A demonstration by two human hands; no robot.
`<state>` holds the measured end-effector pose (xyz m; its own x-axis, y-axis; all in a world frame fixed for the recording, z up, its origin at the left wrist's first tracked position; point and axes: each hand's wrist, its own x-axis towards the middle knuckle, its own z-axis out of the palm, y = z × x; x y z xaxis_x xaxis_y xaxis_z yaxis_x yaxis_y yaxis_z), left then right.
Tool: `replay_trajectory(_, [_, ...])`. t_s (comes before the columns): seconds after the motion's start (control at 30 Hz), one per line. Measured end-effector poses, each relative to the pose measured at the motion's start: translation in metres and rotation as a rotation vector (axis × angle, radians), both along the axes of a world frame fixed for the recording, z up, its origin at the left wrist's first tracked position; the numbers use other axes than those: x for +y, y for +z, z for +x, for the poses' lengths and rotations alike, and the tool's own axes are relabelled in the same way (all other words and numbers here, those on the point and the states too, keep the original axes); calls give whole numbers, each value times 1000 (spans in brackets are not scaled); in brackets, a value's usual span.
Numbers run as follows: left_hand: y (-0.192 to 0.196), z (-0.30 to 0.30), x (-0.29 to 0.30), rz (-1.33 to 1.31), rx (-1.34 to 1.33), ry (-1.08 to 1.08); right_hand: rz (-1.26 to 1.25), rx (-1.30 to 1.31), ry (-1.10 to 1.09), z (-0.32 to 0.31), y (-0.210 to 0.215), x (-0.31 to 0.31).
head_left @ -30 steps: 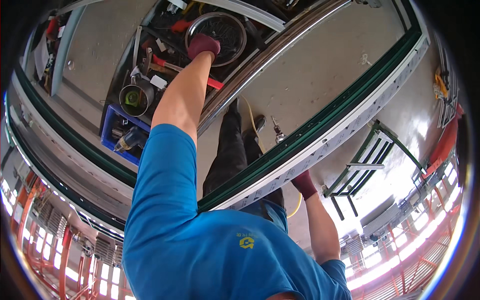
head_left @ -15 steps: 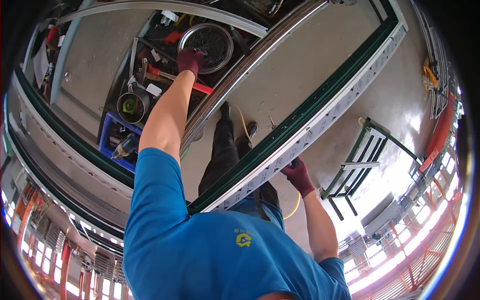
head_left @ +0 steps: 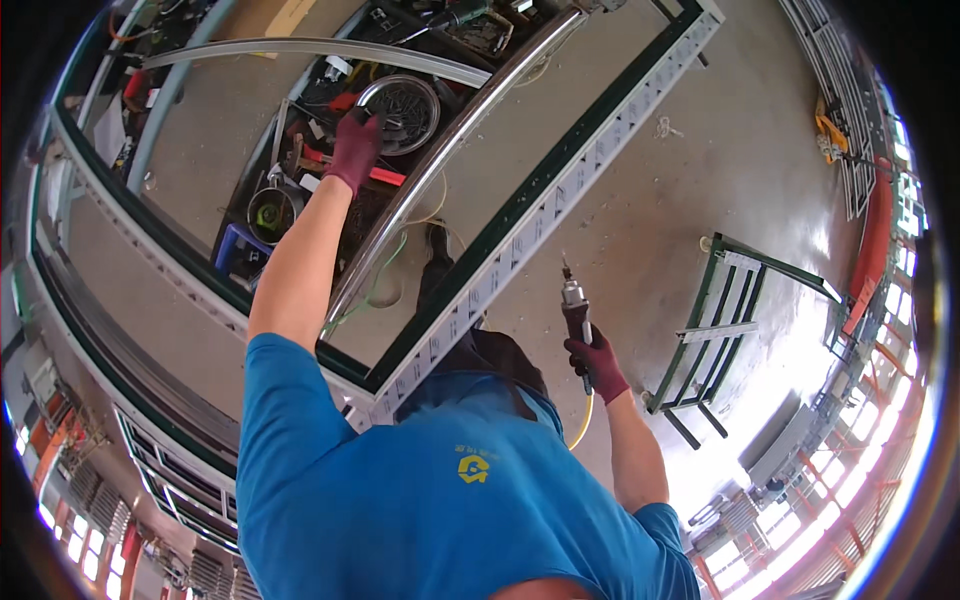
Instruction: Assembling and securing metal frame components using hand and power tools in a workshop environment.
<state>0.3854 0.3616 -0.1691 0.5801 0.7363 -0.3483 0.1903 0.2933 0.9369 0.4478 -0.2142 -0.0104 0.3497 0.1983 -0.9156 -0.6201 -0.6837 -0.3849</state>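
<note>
Head view: left hand [head_left: 352, 150] reaches beyond the green frame [head_left: 520, 225] gripping a round metal bowl [head_left: 400, 100], right hand [head_left: 598, 362] clenching a screwdriver [head_left: 575, 318] upright beside the frame.

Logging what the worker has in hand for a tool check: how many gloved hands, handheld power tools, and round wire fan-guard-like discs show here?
Gloved hands: 2, the left hand and the right hand
Handheld power tool: 1, in the right hand
Round wire disc: 1, under the left hand
Total: 4
</note>
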Motion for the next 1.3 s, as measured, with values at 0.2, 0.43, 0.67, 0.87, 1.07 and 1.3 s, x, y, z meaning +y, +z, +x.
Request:
replay_trajectory(0.2, [204,-70,-133,-191,-200,-48,487,101,-130,-42,57,-84])
replay_trajectory(0.43, [269,-164,-327,-233,-362,41,658,-213,338,-102,127,-72])
replay_trajectory(0.67, [294,-234,-420,-278,-365,142,810,-353,496,-152,136,-100])
replay_trajectory(0.87, [290,-265,-434,-258,-346,145,812,-218,471,-171,139,-115])
replay_trajectory(1.07, [291,-277,-424,0,-133,165,733,-333,547,-196,140,-100])
replay_trajectory(1.3, [263,-310,-402,200,-44,179,567,-590,669,-240,150,-64])
